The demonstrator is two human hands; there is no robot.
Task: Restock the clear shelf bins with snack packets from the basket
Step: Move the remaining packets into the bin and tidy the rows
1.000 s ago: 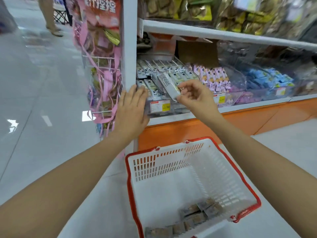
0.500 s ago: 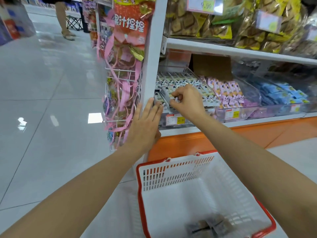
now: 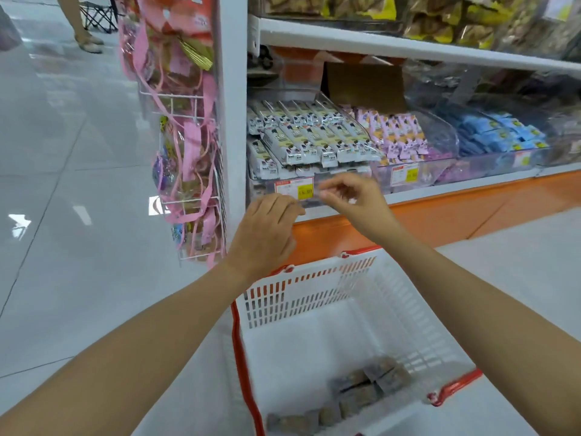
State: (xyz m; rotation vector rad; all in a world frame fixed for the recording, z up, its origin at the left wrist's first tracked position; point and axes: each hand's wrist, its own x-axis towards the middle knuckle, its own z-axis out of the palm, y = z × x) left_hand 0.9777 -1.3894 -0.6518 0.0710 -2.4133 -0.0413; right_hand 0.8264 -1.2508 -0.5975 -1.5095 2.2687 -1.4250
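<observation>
1. A tall white shelf unit (image 3: 233, 89) fills the upper right of the scene. It stands on a pale tiled floor (image 3: 63, 184), and bagged snacks crowd its top shelf.
2. A white basket (image 3: 314, 297) with a red rim sits on the floor just below the shelf, right in front of the person.
3. A wire rack (image 3: 185, 152) of pink-ribboned goods hangs on the shelf unit's left end.
4. Clear bins stand side by side on the lower shelf. The leftmost bin (image 3: 261, 184) is heaped with neat rows of white packets (image 3: 314, 136) rising above its front wall. The next bins hold purple packets (image 3: 393, 130) and blue packets (image 3: 496, 133).
5. The left grip (image 3: 267, 228) hovers at the front of the leftmost bin with its fingers loosely bent, and nothing is visible in it.
6. The right grip (image 3: 355, 199) is just beside it, also at that bin's front. Thumb and forefinger are close together, but motion blur hides whether they pinch anything.
7. A small cluster of brown packets (image 3: 361, 394) lies on the basket's floor, towards its near side. The basket is otherwise bare, so most of the restocking looks done. These last packets are still to be shelved, and their bin is not evident.
8. A small price label (image 3: 294, 188) is stuck on the leftmost bin's front.
</observation>
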